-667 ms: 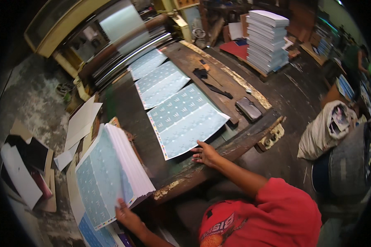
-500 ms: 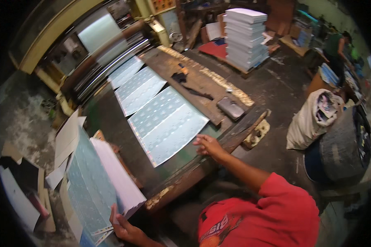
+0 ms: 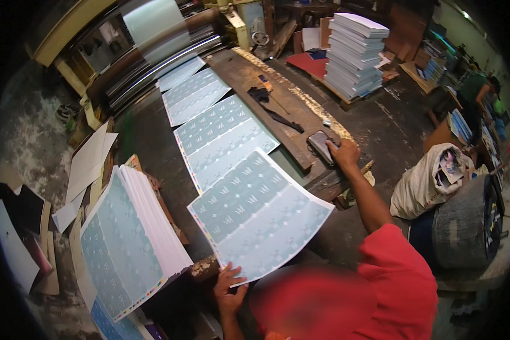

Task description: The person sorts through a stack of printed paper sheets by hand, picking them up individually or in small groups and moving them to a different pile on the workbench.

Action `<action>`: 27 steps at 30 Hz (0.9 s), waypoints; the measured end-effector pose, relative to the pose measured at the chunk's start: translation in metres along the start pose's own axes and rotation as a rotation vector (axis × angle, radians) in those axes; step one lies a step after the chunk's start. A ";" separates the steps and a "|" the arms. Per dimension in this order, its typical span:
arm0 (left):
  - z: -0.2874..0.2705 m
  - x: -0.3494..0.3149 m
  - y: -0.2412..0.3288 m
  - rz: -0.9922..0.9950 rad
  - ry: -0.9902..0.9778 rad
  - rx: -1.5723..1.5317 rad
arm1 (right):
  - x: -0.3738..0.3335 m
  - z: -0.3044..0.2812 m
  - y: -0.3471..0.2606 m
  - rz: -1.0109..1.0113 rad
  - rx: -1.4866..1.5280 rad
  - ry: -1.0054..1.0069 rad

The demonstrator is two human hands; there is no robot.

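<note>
A pale blue-green patterned sheet (image 3: 249,226) spans the near end of the table and curves down past its edge. My left hand (image 3: 230,286) pinches its near left corner, thumb apart from the fingers on the paper. My right hand (image 3: 345,153) is at the table's right edge, its fingers curled over a dark grey case (image 3: 322,146) and covering part of it. The sheet's right corner hangs free below that hand. Beyond it, a row of similar sheets (image 3: 224,133) runs up to the rollers (image 3: 164,62).
Left of me stands a leaning pile of sheets (image 3: 153,226) with a patterned face. Loose boards (image 3: 90,161) lean behind it. A tall paper stack (image 3: 354,56) sits beyond the table. A stuffed white sack (image 3: 428,175) lies right; another person (image 3: 479,90) bends farther off.
My left hand has left the pile and now grips the near sheet's corner. My right hand has moved from beside the sheets to the grey case. The view has shifted slightly.
</note>
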State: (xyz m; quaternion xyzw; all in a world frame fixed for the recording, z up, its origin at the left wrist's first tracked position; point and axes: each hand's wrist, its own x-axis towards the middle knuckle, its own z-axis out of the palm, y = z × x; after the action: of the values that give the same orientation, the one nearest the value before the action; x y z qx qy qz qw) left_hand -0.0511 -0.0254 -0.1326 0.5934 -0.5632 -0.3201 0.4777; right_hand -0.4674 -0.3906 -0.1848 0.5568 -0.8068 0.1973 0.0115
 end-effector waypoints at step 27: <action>-0.002 0.122 -0.090 0.099 -0.310 0.402 | -0.060 -0.006 0.018 -0.574 0.203 0.052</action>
State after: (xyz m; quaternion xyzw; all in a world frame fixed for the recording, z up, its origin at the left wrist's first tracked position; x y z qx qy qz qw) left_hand 0.0027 -0.1523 -0.1959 0.5920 -0.7102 -0.2651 0.2735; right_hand -0.4622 -0.3293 -0.1996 0.7549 -0.5922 0.2800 0.0317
